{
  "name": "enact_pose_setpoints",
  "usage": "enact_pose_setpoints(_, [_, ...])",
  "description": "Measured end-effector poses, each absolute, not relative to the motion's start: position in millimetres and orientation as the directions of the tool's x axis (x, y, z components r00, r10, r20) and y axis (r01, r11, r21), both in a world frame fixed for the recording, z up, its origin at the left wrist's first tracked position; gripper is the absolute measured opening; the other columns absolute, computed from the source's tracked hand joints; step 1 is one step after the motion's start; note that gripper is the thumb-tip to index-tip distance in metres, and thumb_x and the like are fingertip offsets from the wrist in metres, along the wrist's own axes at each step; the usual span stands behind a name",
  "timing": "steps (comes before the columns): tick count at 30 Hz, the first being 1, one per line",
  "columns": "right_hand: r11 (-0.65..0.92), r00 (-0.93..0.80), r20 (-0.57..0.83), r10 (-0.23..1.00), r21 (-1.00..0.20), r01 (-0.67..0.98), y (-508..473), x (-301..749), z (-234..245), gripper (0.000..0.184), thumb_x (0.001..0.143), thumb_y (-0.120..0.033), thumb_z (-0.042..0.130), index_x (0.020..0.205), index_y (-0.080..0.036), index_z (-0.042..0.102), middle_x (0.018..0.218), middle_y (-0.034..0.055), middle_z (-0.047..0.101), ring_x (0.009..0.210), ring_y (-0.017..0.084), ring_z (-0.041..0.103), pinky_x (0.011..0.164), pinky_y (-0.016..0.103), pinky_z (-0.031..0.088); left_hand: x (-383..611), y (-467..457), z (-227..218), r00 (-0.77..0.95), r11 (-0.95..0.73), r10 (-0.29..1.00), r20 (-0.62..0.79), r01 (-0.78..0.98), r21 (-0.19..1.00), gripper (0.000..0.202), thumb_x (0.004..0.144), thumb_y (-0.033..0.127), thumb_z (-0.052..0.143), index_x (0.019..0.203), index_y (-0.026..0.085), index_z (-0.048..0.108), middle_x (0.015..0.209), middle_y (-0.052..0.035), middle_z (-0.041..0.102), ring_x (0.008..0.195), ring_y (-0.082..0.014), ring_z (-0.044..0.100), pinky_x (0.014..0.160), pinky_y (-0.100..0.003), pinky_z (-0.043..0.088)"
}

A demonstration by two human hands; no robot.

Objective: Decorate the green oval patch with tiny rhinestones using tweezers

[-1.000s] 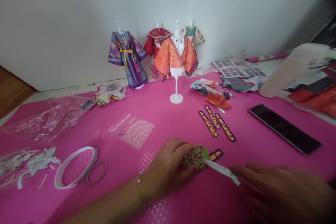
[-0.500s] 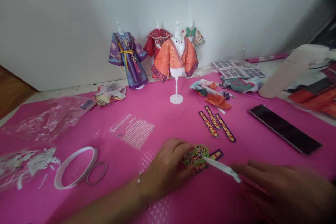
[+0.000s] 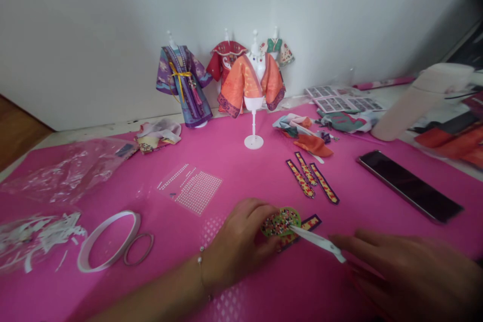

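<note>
My left hand (image 3: 243, 231) pinches the edge of a small green oval piece (image 3: 283, 221) patterned with dark, red and white specks. Beneath that piece lies a yellow-and-red strip with a dark border (image 3: 312, 222), partly covered. My right hand (image 3: 407, 266), blurred, is closed around a pair of scissors (image 3: 320, 242) with pale blades and reddish handles mostly hidden by the fingers. The blade tips meet the oval piece at its lower right edge. Several matching strips (image 3: 319, 181) lie just beyond on the pink mat (image 3: 252, 181).
Doll stands in small robes line the wall, the nearest in an orange jacket (image 3: 236, 80). A phone (image 3: 409, 186) and a pale bottle (image 3: 411, 100) are at right. White tape rolls (image 3: 82, 256), a gem sheet (image 3: 199, 191) and plastic bags (image 3: 71, 171) lie leftward. Fabric scraps (image 3: 302, 133) sit behind.
The scissor tips have shifted very slightly left along the oval piece. My left hand stays almost where it was, and the things on the mat have not moved.
</note>
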State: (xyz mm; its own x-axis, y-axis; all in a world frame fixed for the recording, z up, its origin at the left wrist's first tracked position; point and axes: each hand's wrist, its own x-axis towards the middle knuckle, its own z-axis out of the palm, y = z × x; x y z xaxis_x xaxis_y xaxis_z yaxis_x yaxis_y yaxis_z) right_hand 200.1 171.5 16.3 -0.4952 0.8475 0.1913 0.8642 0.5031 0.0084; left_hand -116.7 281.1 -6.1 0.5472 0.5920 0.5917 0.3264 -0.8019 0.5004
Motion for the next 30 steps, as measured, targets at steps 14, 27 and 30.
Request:
enact_pose_setpoints(14, [0.506,-0.493,0.203,0.846,-0.017,0.862,173.3,198.2,15.7,0.038,0.102,-0.021,0.058,0.132,-0.034,0.077,0.09,-0.0045,0.083,0.059,0.022,0.079,0.049,0.039,0.046,-116.4,281.0,-4.5,0.547,-0.812,0.579,0.605,0.316,0.491,0.024,0.119,0.035,0.074,0.138,0.022,0.069,0.117,-0.0108,0.086,0.104,-0.0261,0.085,0.092,-0.041,0.076])
enact_pose_setpoints(27, [0.518,-0.477,0.299,0.826,-0.069,0.853,179.1,190.2,21.9,0.04,0.097,-0.012,0.056,0.123,-0.032,0.079,0.087,-0.0044,0.086,0.056,0.021,0.08,0.048,0.038,0.047,-116.3,281.6,-6.9,0.546,-0.807,0.584,0.601,0.317,0.497,0.026,0.114,0.027,0.078,0.138,0.023,0.069,0.117,-0.0107,0.086,0.103,-0.0264,0.086,0.091,-0.041,0.076])
enact_pose_setpoints(30, [0.521,-0.488,0.295,0.822,-0.042,0.852,180.0,188.8,22.1,0.039,0.1,-0.013,0.053,0.122,-0.032,0.079,0.085,-0.0043,0.085,0.055,0.021,0.079,0.046,0.038,0.047,-116.8,281.7,-7.1,0.547,-0.81,0.581,0.602,0.316,0.494,0.026,0.114,0.027,0.077,0.138,0.022,0.068,0.118,-0.0112,0.086,0.103,-0.0265,0.085,0.091,-0.041,0.076])
